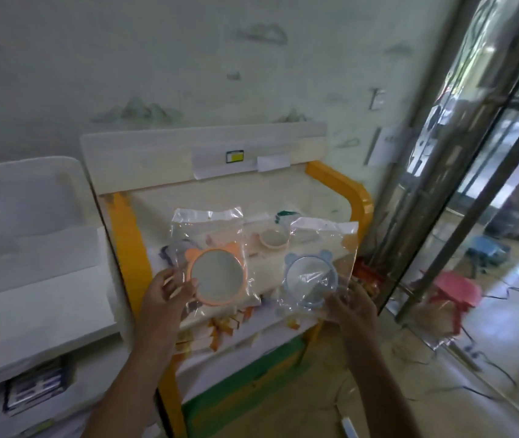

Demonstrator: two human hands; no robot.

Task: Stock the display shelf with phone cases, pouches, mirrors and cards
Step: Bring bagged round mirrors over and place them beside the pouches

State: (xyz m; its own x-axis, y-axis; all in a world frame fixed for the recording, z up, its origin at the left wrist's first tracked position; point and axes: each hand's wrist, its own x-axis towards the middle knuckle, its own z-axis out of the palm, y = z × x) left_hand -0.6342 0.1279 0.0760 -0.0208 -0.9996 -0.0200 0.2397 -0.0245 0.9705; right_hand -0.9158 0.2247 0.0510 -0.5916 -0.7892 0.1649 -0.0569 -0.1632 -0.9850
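My left hand (164,295) grips a round orange mirror (217,275) with bear ears, sealed in a clear plastic bag. A blue mirror (310,279) of the same shape, also bagged, is held in my right hand (351,303). I hold both side by side in front of the display shelf (128,235), which has an orange frame and pale tiers. Behind them, on a tier, lies a beige mirror (273,239) in a bag. Lower tiers carry blurred orange-and-white cards (220,327); other items are hidden behind the bags.
A white shelf unit (30,279) stands to the left with a dark package (35,388) on a lower level. A metal and glass door frame (441,184) rises at the right. A pink stool (455,290) stands on the floor beyond it.
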